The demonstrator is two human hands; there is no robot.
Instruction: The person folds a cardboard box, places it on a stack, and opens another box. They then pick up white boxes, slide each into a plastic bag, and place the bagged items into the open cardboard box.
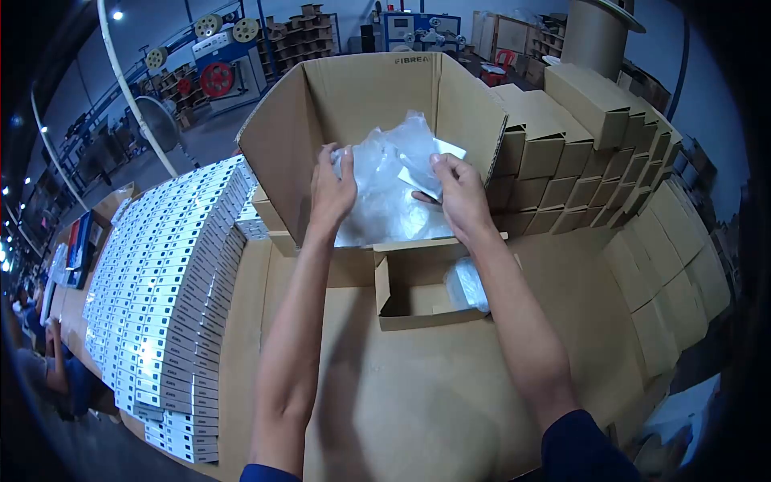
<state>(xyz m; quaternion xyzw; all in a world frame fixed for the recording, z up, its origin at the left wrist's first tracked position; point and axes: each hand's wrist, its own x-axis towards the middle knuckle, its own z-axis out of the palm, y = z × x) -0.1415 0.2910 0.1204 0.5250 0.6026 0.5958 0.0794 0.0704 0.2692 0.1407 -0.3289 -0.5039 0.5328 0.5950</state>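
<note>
Both of my hands are over a large open cardboard carton (361,84) that holds crumpled clear plastic bags (373,213). My left hand (333,189) pinches the left edge of a raised clear plastic bag (385,153) between thumb and fingers. On the other side, my right hand (462,193) is closed on the same bag, thumb on top, with a flat white piece (451,149) showing beside the fingers. Below, in front of the carton, a small open cardboard box (418,323) holds a clear-wrapped white item (466,283) at its right end, partly hidden by my right forearm.
Rows of stacked white boxes (173,281) fill the table's left side. Closed brown boxes (554,153) are piled to the right, with more brown boxes (662,265) along the right edge. Brown cardboard (418,402) covers the tabletop. A person (60,369) is at far left; machines (422,32) stand behind.
</note>
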